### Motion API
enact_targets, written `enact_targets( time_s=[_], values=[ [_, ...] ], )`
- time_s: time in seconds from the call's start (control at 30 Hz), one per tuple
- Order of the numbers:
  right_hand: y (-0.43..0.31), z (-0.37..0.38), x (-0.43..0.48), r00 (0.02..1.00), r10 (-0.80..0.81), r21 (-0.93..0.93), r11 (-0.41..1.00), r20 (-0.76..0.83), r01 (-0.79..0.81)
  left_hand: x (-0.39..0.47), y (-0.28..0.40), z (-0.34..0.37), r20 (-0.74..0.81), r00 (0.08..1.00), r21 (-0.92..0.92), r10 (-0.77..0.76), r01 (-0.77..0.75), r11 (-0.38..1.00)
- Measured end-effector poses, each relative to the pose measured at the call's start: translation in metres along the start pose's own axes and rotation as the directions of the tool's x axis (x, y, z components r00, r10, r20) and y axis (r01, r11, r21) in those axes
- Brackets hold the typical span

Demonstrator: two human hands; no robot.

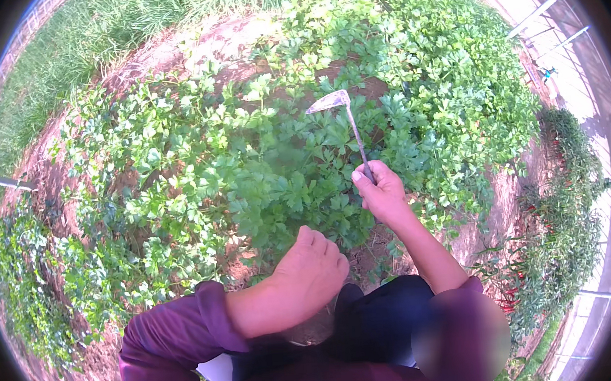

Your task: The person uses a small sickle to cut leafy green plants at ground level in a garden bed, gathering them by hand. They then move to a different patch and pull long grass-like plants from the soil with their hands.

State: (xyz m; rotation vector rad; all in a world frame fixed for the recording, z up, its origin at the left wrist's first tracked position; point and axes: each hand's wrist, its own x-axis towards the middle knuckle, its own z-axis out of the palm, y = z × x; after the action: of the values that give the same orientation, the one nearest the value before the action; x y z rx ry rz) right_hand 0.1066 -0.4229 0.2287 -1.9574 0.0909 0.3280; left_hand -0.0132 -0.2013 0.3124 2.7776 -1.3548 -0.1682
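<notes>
My right hand (382,190) grips the thin dark handle of a small sickle (356,131). Its pale curved blade (329,101) is raised above the leaves and points left. Below and to the left of it, my left hand (313,267) is held in front of my body with its back up and its fingers curled. The palm is hidden, so whether it holds anything cannot be told. Leafy green plants that look like celery (295,191) grow just beyond both hands, with bare soil (363,258) showing near my knees.
Pepper plants (563,225) with red fruit line the right side. Grass-like green plants (129,22) grow at the far left, beyond a strip of dry soil (215,40). Metal poles (537,13) stand at upper right, and another pole (2,182) at the left edge.
</notes>
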Motion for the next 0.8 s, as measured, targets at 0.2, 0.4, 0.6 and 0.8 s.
enact_targets(
  time_s=[0.2,0.4,0.6,0.8],
  values=[
    [-0.003,0.000,0.000,0.998,-0.066,-0.132,0.989,-0.021,0.063,0.003,-0.004,-0.012,0.070,0.998,-0.015,0.007,-0.005,1.000],
    [-0.003,0.000,-0.004,0.993,-0.120,-0.166,0.979,0.010,0.120,0.006,-0.004,-0.010,0.074,0.997,-0.014,-0.002,0.003,1.000],
    [-0.007,-0.003,-0.009,0.985,-0.168,-0.205,0.964,0.025,0.170,0.010,-0.003,-0.005,0.074,0.997,-0.023,-0.008,0.010,1.000],
    [-0.007,-0.007,-0.010,0.982,-0.189,-0.235,0.953,0.026,0.190,0.011,-0.006,-0.006,0.033,0.999,-0.031,-0.022,0.023,0.999]
  ],
)
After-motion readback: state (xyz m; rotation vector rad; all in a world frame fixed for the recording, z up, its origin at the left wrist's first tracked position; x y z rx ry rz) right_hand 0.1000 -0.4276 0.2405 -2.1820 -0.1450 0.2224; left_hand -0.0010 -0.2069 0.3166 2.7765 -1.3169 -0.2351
